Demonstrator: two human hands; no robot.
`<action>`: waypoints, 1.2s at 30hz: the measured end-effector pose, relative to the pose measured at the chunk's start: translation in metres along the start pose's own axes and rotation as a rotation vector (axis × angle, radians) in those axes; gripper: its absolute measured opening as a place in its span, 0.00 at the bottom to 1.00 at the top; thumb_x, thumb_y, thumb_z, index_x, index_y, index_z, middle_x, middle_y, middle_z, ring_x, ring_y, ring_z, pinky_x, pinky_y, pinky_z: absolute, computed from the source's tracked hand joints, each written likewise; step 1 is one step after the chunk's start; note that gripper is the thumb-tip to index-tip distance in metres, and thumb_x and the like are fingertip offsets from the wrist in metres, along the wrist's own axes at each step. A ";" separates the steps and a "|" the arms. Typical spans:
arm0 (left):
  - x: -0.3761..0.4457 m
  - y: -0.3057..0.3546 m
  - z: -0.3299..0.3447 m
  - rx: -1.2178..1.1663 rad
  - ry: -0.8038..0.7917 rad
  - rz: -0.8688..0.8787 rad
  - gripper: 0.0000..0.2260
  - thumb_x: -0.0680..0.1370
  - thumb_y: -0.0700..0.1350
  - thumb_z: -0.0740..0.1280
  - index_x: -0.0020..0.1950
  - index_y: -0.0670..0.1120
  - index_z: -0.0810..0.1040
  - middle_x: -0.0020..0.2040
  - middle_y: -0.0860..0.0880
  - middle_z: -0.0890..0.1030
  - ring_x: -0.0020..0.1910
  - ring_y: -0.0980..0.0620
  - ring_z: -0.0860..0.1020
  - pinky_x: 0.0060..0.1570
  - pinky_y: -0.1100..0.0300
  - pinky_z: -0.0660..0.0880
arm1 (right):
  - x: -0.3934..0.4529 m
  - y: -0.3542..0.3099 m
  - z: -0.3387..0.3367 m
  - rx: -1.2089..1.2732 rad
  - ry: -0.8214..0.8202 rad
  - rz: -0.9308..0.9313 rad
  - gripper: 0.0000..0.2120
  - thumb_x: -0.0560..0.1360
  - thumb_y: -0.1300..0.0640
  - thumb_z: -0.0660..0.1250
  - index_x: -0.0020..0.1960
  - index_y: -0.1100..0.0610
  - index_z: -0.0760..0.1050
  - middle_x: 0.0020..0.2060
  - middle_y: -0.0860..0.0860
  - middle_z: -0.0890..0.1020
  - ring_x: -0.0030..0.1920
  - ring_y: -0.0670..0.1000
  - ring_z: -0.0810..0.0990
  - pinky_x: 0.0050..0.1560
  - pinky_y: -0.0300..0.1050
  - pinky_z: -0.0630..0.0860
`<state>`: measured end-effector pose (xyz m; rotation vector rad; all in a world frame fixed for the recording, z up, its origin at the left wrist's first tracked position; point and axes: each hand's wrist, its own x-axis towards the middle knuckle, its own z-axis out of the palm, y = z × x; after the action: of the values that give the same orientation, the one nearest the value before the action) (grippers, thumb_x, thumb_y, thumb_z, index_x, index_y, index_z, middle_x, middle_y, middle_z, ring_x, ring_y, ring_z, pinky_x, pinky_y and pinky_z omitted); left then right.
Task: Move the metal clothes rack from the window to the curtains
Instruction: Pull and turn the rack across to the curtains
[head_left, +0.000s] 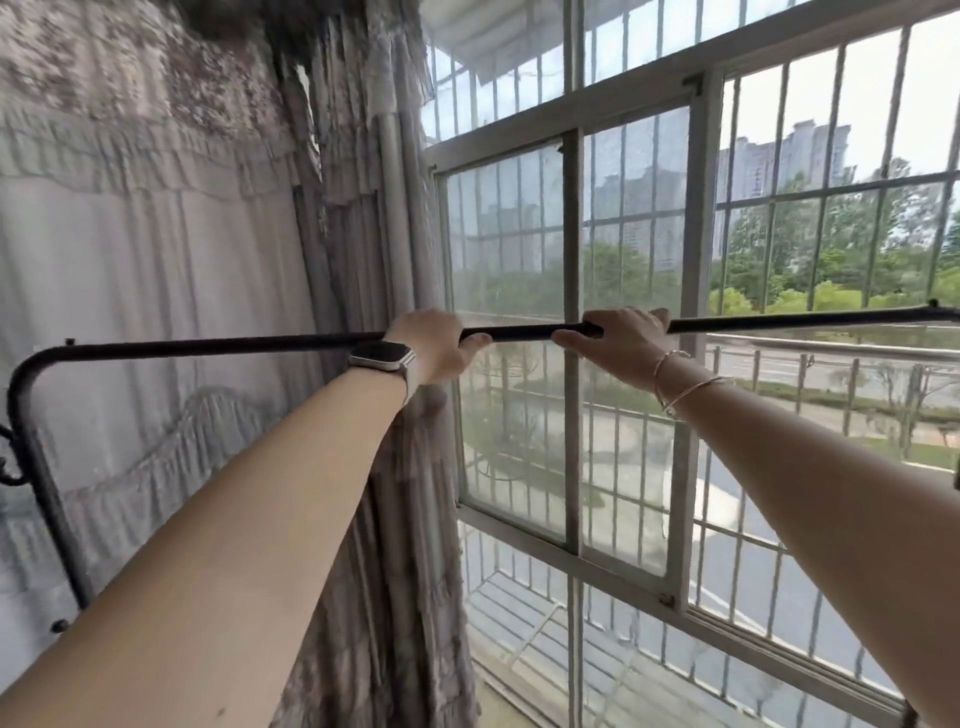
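Hands grip the top bar: left hand (434, 340) and right hand (621, 338) both closed around the metal clothes rack (208, 347), which spans window (571, 218) and curtains (171, 291). Better to keep it level and swing left slowly, clear of fabric.

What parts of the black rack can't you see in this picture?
- Head view: the rack's right end runs off the picture's right edge.
- Its feet and lower half: cut off below, partly behind the left arm.
- The bar under the left hand and right hand: covered by the gripping fingers.
- The hook on the left post: cropped by the left edge.
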<state>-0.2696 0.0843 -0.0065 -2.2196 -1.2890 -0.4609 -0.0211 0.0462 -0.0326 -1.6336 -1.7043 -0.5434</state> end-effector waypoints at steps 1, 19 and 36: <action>-0.001 -0.012 0.004 -0.001 0.001 -0.016 0.27 0.78 0.63 0.49 0.44 0.43 0.77 0.38 0.46 0.79 0.34 0.48 0.76 0.31 0.57 0.65 | 0.005 -0.008 0.007 0.015 -0.010 -0.009 0.30 0.68 0.26 0.54 0.33 0.52 0.73 0.29 0.47 0.76 0.37 0.50 0.74 0.52 0.51 0.58; -0.018 -0.222 0.078 0.041 0.041 -0.224 0.23 0.77 0.63 0.50 0.32 0.49 0.66 0.32 0.51 0.73 0.35 0.46 0.74 0.34 0.55 0.65 | 0.107 -0.170 0.161 0.131 -0.043 -0.175 0.28 0.69 0.28 0.52 0.30 0.52 0.65 0.27 0.47 0.71 0.35 0.50 0.72 0.47 0.49 0.57; 0.005 -0.342 0.133 0.159 0.032 -0.342 0.25 0.77 0.64 0.49 0.33 0.47 0.68 0.31 0.50 0.74 0.29 0.50 0.71 0.28 0.57 0.60 | 0.204 -0.248 0.283 0.265 -0.096 -0.289 0.29 0.69 0.27 0.53 0.29 0.53 0.64 0.25 0.47 0.70 0.36 0.50 0.76 0.49 0.49 0.59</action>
<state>-0.5621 0.3058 -0.0179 -1.8605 -1.6353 -0.4973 -0.3112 0.3612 -0.0310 -1.2533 -2.0059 -0.3584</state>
